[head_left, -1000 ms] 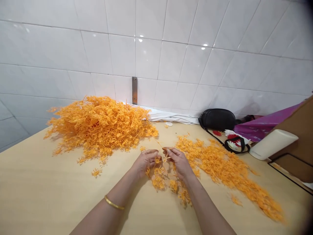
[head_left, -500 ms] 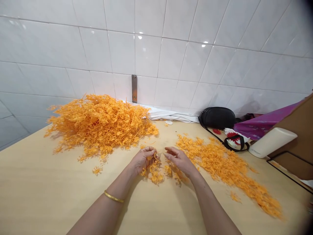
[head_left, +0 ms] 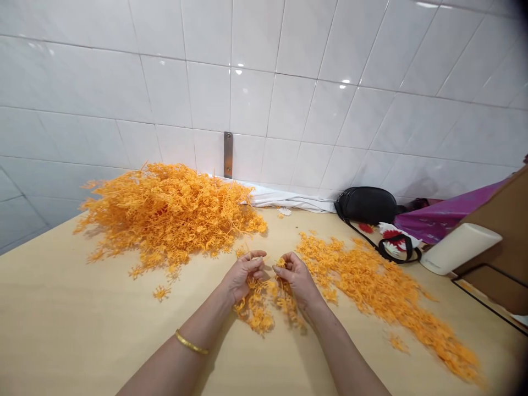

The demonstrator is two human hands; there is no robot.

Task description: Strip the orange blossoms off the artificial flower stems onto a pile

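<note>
My left hand (head_left: pixel 244 276) is closed on an orange artificial flower sprig (head_left: pixel 256 313), whose blossoms hang below the fingers over the table. Close on its right, my right hand (head_left: pixel 296 278) pinches a small orange flower piece (head_left: pixel 281 262) between thumb and fingertips. More orange blossoms (head_left: pixel 289 308) show beneath the right hand; whether it holds these too I cannot tell. A large heap of orange sprigs (head_left: pixel 173 214) lies behind and left of my hands. To the right, a long spread of loose orange flower pieces (head_left: pixel 383 286) covers part of the table.
White cloth (head_left: pixel 289 197) lies along the tiled wall. At the back right are a black bag (head_left: pixel 366 204), red and white flowers (head_left: pixel 394 236), purple fabric (head_left: pixel 441 214) and a cream bottle (head_left: pixel 462 248), beside brown cardboard (head_left: pixel 495 220). One stray orange flower (head_left: pixel 161 292) sits left.
My right hand has closed from loosely spread fingers to a pinch on a flower piece, slightly nearer the left hand. The sprig under my left hand hangs a little lower.
</note>
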